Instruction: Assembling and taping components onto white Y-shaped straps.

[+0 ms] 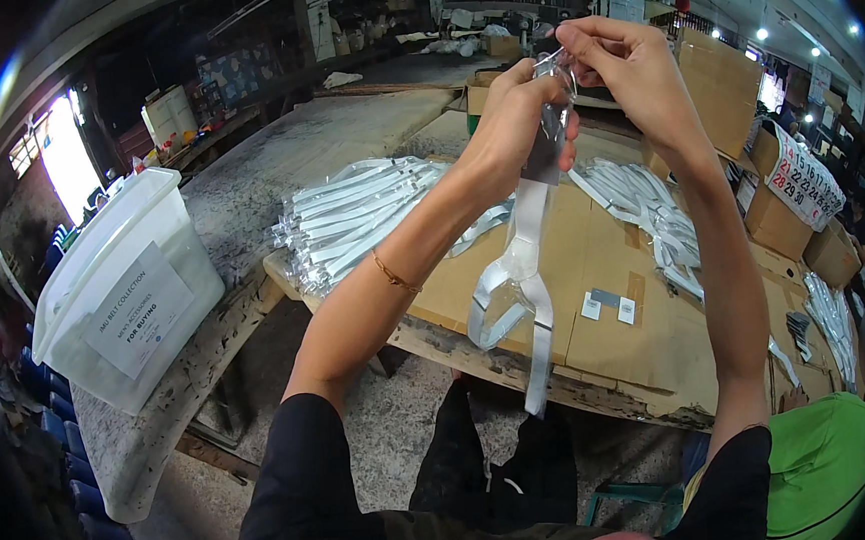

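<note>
Raised over the table, my left hand (520, 113) is closed round the upper end of a pair of white suspenders (526, 255). Shiny clips and a dark grey card show beside its fingers. The straps hang down past the table's near edge, one of them curling into a loop. My right hand (626, 56) pinches the clear plastic (561, 68) at the top, its fingertips close to my left thumb. Left of my hands lies a pile of white straps in clear plastic (368, 214); a second pile of white straps (641, 205) lies to the right.
Cardboard (454, 294) covers the worktable, with small white and grey cards (608, 306) on it. A white plastic bin (129, 301) stands at left. Boxes (720, 84) are stacked at right. A person in a green shirt (827, 463) is close at lower right.
</note>
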Demonstrator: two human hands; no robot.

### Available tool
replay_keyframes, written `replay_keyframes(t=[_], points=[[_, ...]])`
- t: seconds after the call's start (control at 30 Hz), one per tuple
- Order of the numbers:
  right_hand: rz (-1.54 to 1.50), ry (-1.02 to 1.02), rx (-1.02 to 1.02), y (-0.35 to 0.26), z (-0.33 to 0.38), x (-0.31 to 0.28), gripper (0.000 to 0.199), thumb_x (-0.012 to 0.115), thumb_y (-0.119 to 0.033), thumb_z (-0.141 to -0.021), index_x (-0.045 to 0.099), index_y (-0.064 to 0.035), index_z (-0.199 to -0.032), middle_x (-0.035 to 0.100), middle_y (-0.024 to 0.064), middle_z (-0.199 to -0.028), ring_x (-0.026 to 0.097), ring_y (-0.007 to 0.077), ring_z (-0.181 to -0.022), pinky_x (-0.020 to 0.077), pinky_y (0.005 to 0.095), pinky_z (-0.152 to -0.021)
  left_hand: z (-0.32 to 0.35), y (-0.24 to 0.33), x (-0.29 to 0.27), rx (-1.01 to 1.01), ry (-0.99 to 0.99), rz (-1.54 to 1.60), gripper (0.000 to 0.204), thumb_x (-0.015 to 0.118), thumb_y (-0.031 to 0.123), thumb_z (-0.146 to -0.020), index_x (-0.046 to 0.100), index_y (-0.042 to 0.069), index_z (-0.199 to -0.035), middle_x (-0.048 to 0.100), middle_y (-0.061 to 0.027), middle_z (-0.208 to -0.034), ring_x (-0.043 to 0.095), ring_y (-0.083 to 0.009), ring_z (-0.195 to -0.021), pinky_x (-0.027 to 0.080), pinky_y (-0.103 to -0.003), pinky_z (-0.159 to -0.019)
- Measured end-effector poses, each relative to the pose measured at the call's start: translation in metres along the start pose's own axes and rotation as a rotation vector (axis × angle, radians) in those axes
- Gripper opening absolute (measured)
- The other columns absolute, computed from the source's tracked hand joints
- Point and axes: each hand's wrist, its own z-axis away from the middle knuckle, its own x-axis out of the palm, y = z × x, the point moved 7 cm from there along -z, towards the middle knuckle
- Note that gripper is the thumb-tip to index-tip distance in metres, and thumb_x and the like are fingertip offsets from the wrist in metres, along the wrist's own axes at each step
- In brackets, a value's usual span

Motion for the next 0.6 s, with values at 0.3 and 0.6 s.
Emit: replay_keyframes(t=[0.3, 0.6], points=[[0.093, 0.085, -0.024, -0.003, 0.012, 0.006, 0.026, 0.071, -0.012, -0.082, 0.066, 0.0034, -0.103, 0.069, 0.0077, -0.082, 0.062, 0.0085, -0.074, 0.0498, 0.0225, -0.068, -0.002, -0.002, -0.006, 0.035, 0.015, -0.038, 0.029, 0.04, 0.005, -0.076, 0.043, 0.001, -0.105, 0.056, -0.0121, -0.07, 0.055, -0.0228, -0.049, 0.047, -0.032, -0.049], [0.118, 0.24, -0.14, -0.003, 0.005, -0.009, 0.021, 0.072, -0.013, -0.081, 0.066, 0.0, -0.096, 0.066, 0.0045, -0.078, 0.06, 0.008, -0.073, 0.0488, 0.024, -0.067, 0.016, -0.033, -0.004, -0.089, -0.142, 0.073, 0.029, 0.041, 0.014, -0.086, 0.047, -0.004, -0.107, 0.061, -0.0164, -0.081, 0.063, -0.0268, -0.066, 0.052, -0.036, -0.065]])
